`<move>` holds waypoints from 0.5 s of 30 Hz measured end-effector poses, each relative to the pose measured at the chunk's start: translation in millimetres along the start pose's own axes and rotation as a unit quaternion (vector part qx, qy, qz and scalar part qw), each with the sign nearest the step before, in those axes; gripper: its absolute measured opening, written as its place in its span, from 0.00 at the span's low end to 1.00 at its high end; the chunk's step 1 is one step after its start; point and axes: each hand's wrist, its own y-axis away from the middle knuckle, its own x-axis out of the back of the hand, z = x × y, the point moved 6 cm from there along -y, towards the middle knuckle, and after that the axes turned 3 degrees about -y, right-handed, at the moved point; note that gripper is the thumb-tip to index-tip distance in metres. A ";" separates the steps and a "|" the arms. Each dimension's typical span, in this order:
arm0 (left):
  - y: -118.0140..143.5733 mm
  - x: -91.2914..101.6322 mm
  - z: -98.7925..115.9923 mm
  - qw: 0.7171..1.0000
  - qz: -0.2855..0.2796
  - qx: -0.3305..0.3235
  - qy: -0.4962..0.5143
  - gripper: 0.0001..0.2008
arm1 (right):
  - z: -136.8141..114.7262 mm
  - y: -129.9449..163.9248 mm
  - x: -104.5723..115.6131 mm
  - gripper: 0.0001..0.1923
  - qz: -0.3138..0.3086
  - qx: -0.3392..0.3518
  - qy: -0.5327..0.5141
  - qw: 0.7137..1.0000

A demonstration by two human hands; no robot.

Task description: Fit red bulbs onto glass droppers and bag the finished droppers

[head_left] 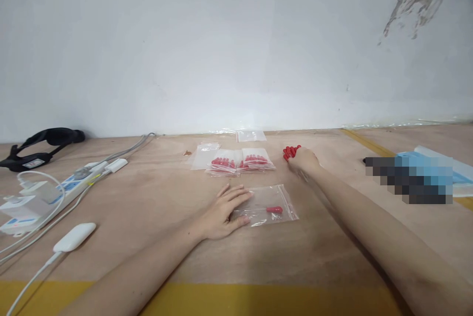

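Note:
My left hand (221, 211) lies flat on the wooden table, fingers spread, pressing the left edge of a clear zip bag (271, 202) that holds one small red piece (274, 210). My right hand (305, 160) reaches further back and rests on a little heap of loose red pieces (290, 151); its fingers curl over them, and whether they grip any is hidden. Behind the open bag lie filled bags of red pieces (240, 161), with empty clear bags (251, 135) near the wall.
A white power strip (70, 184) with plugs and cables lies at the left, next to a white adapter (75, 237) and a black strap (40, 146). A blue packet (428, 170) sits at the right. A white wall closes off the back.

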 end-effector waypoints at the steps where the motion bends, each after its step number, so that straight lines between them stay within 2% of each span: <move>1: 0.3 0.4 0.6 1.000 0.007 -0.007 0.011 0.24 | 0.9 -0.3 3.5 0.07 0.000 -0.007 -0.009 1.000; 6: 0.7 -2.3 2.2 0.997 0.000 -0.027 0.072 0.18 | 8.2 12.3 28.2 0.12 -0.006 -0.038 -0.066 0.997; 8: 0.3 -3.7 2.0 0.996 -0.009 -0.027 0.080 0.18 | 9.6 27.3 34.4 0.11 -0.002 -0.027 -0.159 0.987; 10: -0.4 -4.2 1.8 0.997 -0.016 -0.027 0.077 0.18 | 9.7 47.2 34.4 0.15 0.001 -0.007 -0.313 0.950; 12: -1.3 -4.3 1.8 0.997 -0.025 -0.028 0.067 0.18 | 8.6 68.7 26.9 0.27 -0.013 0.011 -0.438 0.899; 15: -2.2 -4.1 2.2 0.998 -0.036 -0.031 0.049 0.18 | 9.4 94.4 8.9 0.41 -0.031 -0.001 -0.514 0.857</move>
